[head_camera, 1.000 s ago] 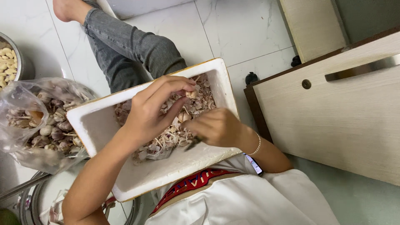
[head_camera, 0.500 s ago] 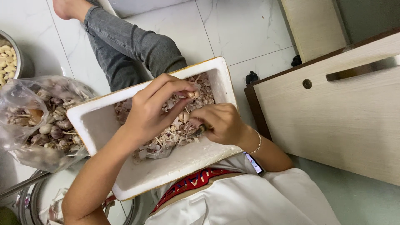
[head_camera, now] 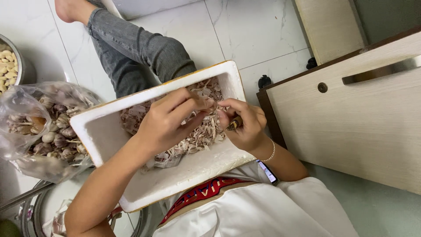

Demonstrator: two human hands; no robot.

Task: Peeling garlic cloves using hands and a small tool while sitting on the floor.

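Note:
A white foam box (head_camera: 101,131) rests on my lap, holding a heap of papery garlic skins (head_camera: 199,137). Both hands meet above the heap. My left hand (head_camera: 169,120) pinches a small garlic clove (head_camera: 213,104) with its fingertips. My right hand (head_camera: 247,127), a thin bracelet on its wrist, grips a small knife by its brown handle (head_camera: 234,124), and its fingers touch the same clove. The blade is hidden behind the fingers.
A clear plastic bag of unpeeled garlic (head_camera: 44,131) lies left of the box. A metal bowl of peeled cloves (head_camera: 8,66) sits at the far left. My leg in grey jeans (head_camera: 136,48) stretches over the white tiles. A pale wooden cabinet (head_camera: 364,118) stands on the right.
Both hands stay over the box. My right hand has shifted slightly right and turned, so the knife handle now shows, while the left fingertips keep working the clove.

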